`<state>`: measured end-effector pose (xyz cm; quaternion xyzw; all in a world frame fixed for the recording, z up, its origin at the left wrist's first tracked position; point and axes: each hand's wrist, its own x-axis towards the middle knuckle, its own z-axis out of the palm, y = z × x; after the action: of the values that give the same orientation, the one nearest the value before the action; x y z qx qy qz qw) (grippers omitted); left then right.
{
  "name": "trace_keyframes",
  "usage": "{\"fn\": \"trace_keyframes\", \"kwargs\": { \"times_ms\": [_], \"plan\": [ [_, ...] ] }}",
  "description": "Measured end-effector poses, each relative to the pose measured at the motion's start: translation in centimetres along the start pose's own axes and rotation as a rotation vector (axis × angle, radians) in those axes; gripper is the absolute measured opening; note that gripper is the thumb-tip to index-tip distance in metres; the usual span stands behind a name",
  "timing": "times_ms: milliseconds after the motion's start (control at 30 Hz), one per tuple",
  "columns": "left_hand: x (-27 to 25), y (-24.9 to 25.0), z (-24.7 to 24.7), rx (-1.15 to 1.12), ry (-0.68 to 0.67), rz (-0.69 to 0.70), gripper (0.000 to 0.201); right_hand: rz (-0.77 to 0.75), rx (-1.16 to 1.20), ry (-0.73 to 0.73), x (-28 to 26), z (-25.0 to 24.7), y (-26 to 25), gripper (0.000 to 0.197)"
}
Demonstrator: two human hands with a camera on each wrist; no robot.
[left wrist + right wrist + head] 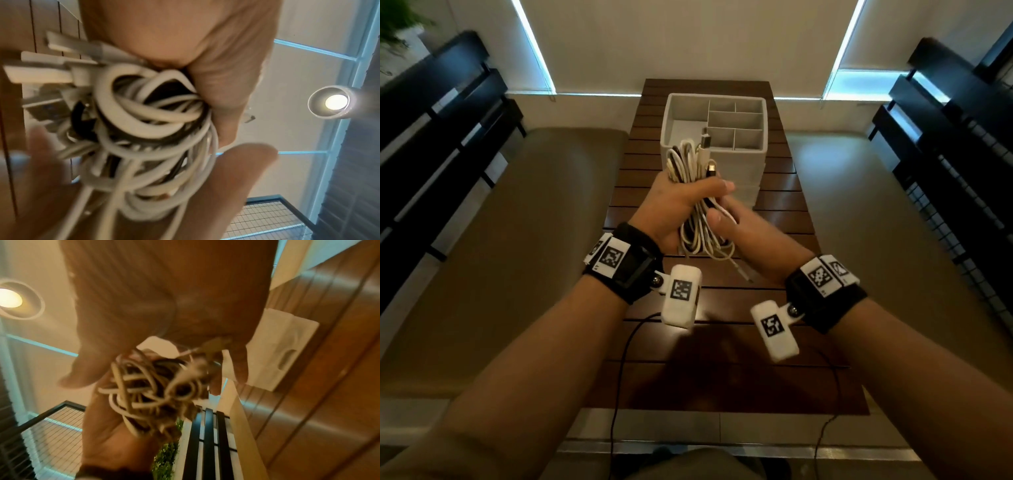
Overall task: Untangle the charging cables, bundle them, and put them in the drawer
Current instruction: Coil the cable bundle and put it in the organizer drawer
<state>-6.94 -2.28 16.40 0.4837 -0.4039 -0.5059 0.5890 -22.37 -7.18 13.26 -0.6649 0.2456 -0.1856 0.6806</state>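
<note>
A bundle of white and dark charging cables [700, 236] is held upright above the slatted wooden table [774, 219]. My left hand [685, 202] grips its upper half, with the thumb laid across the front. From the right, my right hand [738, 228] holds the lower loops, its thumb on the cables and its fingers hidden behind. USB plugs [705, 133] stick out of the top and one loose end [744, 274] dangles below. The left wrist view shows the coiled bundle [148, 123] between both hands. Just beyond stands the white drawer organizer [678, 144], its divided compartments showing.
Tan cushioned benches [517, 240] flank the narrow table on both sides. Dark slatted frames [448, 113] rise at the far left and right. Thin black wires [619, 377] trail over the table's near edge. The organizer's handled side [287, 344] appears in the right wrist view.
</note>
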Motion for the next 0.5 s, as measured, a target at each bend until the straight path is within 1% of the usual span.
{"fn": "trace_keyframes", "kwargs": {
  "times_ms": [33,67,100,167,233,267,333,400,500],
  "plan": [
    [0.0,0.2,0.2,0.035,-0.005,0.008,0.023,0.004,0.103,-0.077,-0.1,0.4,0.4,0.069],
    [0.0,0.3,0.5,0.058,-0.012,0.017,0.028,0.017,0.203,-0.125,-0.3,0.8,0.3,0.069],
    [0.1,0.4,0.6,0.073,-0.016,0.024,0.029,0.035,0.286,-0.144,-0.3,1.0,0.0,0.069],
    [0.2,0.4,0.8,0.087,-0.017,0.028,0.021,0.061,0.366,-0.153,-0.5,1.2,-0.1,0.070],
    [0.3,0.5,0.7,0.088,-0.030,0.024,0.011,0.099,0.355,-0.166,-0.4,1.2,0.0,0.066],
    [0.3,0.5,0.6,0.089,-0.042,0.017,0.012,0.118,0.338,-0.157,-0.4,1.3,0.0,0.058],
    [0.5,0.5,0.4,0.095,-0.053,0.000,0.014,0.131,0.278,-0.134,-0.2,1.7,-0.1,0.037],
    [0.7,0.5,0.1,0.104,-0.036,-0.009,0.015,0.144,0.200,-0.066,0.1,2.3,-0.2,0.019],
    [1.1,0.5,-0.3,0.134,-0.005,-0.022,0.016,0.157,0.112,0.047,0.9,3.0,0.1,0.012]
  ]
}}
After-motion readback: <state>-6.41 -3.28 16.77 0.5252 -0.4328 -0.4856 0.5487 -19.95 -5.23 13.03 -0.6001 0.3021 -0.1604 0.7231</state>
